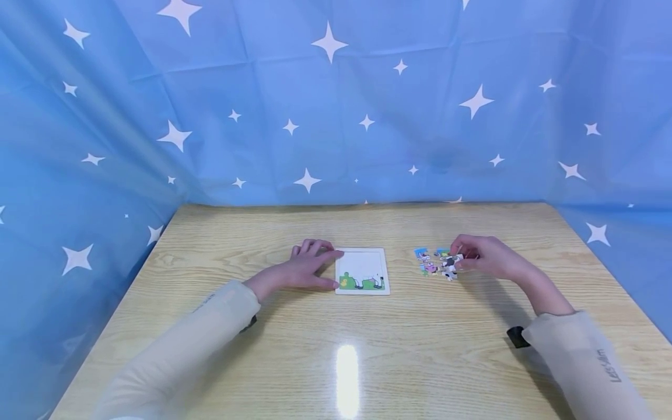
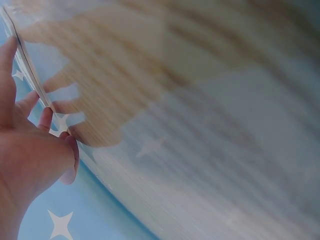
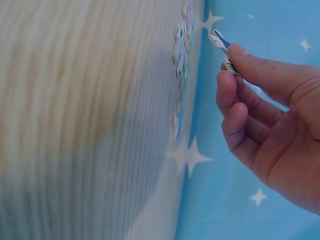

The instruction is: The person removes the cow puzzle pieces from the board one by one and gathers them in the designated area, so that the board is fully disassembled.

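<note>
A square puzzle board (image 1: 361,261) with a white frame lies flat on the table. Along its lower part are fitted pieces with green grass, a yellow duck and white animal legs; the upper part is plain white. My left hand (image 1: 310,269) rests at the board's left side, thumb by the near corner and forefinger by the far one. My right hand (image 1: 485,256) pinches a small jigsaw piece (image 3: 220,42) between thumb and fingers, held up off the table. Several loose jigsaw pieces (image 1: 429,267) lie just left of this hand, with pink, blue and black-and-white printing.
The wooden table (image 1: 294,361) reflects a bright light strip near its front. A blue curtain with white stars (image 1: 328,42) hangs behind and along the sides. Dark straps show at both sleeve cuffs, one being the right strap (image 1: 518,336).
</note>
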Demonstrator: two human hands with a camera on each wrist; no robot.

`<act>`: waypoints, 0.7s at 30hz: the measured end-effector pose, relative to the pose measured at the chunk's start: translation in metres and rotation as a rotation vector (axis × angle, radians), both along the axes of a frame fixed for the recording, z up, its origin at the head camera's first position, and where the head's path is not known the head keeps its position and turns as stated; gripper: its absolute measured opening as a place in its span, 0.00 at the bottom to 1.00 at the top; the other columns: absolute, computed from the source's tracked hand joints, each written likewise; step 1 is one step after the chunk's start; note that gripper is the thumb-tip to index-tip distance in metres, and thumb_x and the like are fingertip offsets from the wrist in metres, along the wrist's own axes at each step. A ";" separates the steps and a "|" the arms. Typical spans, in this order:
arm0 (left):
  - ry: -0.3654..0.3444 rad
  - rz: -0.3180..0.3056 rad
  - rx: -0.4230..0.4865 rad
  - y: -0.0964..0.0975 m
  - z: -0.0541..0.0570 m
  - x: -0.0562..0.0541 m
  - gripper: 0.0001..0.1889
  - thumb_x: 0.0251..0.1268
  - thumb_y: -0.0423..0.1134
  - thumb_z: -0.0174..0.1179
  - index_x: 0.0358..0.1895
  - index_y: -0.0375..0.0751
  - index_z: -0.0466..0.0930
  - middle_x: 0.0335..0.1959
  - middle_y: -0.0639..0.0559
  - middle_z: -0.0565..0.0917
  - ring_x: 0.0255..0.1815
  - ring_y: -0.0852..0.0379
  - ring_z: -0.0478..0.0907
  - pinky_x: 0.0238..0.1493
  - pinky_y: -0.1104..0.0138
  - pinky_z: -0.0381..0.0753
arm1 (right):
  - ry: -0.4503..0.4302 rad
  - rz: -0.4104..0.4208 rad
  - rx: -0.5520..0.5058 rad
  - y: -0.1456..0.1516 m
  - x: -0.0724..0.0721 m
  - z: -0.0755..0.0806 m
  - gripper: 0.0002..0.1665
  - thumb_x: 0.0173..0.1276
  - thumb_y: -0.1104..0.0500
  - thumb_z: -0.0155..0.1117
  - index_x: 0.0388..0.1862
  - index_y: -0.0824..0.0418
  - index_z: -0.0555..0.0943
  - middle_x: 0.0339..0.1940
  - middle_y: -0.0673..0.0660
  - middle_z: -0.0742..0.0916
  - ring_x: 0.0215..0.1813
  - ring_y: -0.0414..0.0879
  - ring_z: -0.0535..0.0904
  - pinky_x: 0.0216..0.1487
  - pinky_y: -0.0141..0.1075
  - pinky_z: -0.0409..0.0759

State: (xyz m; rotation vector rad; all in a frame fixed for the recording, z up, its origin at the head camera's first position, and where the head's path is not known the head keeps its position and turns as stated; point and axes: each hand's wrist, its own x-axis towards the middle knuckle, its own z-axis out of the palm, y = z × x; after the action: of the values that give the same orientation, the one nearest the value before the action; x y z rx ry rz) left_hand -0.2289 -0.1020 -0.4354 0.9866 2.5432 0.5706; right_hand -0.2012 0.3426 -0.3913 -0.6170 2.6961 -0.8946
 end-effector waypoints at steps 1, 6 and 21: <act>-0.001 0.002 -0.004 0.000 0.000 0.000 0.43 0.79 0.55 0.67 0.89 0.44 0.61 0.84 0.36 0.59 0.83 0.31 0.49 0.72 0.40 0.57 | 0.006 -0.003 0.000 0.002 0.000 0.000 0.09 0.76 0.68 0.73 0.50 0.62 0.82 0.37 0.50 0.87 0.40 0.44 0.82 0.41 0.38 0.81; -0.001 0.007 -0.010 0.001 0.002 0.001 0.43 0.79 0.55 0.67 0.89 0.44 0.61 0.84 0.36 0.59 0.84 0.31 0.49 0.73 0.39 0.57 | 0.001 -0.018 -0.004 0.009 0.000 -0.001 0.08 0.77 0.69 0.72 0.50 0.63 0.82 0.38 0.51 0.87 0.40 0.46 0.84 0.41 0.38 0.82; -0.002 0.005 -0.015 0.000 0.000 0.000 0.43 0.79 0.55 0.67 0.89 0.45 0.60 0.84 0.36 0.59 0.84 0.31 0.49 0.72 0.40 0.57 | -0.046 -0.047 0.008 0.024 0.000 -0.006 0.06 0.79 0.69 0.69 0.51 0.65 0.82 0.37 0.52 0.86 0.38 0.46 0.79 0.40 0.39 0.78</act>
State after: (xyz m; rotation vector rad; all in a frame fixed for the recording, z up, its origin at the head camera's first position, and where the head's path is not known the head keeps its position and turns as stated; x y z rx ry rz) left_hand -0.2292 -0.1018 -0.4350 0.9746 2.5449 0.5531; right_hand -0.2016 0.3663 -0.3974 -0.5273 2.6820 -0.8981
